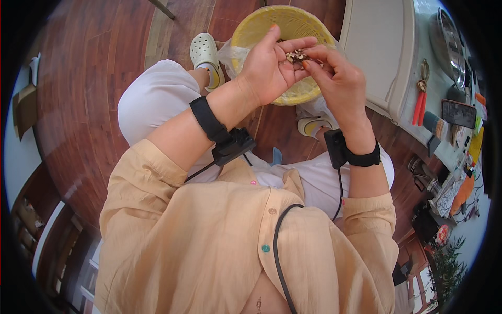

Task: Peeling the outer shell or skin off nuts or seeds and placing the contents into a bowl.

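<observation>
Above a yellow plastic basket point(290, 98) lined with a clear bag, my left hand point(272, 64) is turned palm up. Small broken pieces, pale and dark brown like cracked nut bits point(296, 56), lie on its palm and fingers, which are apart. My right hand point(339, 76) reaches in from the right, its thumb and index fingertips at the pieces. Whether something is pinched between those fingertips is hidden by the fingers and the bits. Both wrists wear black straps with small black devices.
The basket stands on the wooden floor point(90, 98) between my feet. On the right, a light table point(408, 94) holds a metal bowl point(447, 47), red-handled pliers point(419, 104) and a phone point(459, 114). A metal leg point(162, 8) reaches the floor at the top.
</observation>
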A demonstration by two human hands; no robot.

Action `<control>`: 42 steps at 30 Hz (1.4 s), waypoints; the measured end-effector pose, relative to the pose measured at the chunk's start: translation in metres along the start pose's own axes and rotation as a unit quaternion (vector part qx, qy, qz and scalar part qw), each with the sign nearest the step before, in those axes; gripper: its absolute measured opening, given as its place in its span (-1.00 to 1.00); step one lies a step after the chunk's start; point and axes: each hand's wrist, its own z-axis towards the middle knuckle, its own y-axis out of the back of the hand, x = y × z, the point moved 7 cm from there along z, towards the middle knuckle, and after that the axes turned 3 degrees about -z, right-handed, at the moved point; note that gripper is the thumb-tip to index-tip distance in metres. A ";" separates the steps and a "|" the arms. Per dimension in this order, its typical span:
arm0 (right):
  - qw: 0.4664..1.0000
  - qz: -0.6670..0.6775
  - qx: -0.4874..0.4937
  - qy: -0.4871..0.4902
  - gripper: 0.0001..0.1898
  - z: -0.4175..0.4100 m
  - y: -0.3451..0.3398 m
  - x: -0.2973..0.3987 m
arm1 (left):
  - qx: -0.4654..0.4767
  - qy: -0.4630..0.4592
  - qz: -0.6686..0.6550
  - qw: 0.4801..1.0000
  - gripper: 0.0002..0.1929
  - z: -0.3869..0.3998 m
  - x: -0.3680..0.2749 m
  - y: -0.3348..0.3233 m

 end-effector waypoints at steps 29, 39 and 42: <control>0.950 0.266 -0.057 -0.151 -0.85 0.002 0.009 -0.032 | -0.016 0.003 -0.016 1.000 -0.54 0.001 0.005 -0.001; 0.939 0.294 -0.062 -0.171 -0.86 -0.008 0.027 -0.038 | -0.048 0.046 0.038 0.997 -0.65 0.027 0.026 0.006; 0.912 0.361 -0.078 -0.176 -0.87 -0.015 0.018 -0.047 | -0.090 0.090 0.075 0.989 -0.70 0.019 0.028 0.013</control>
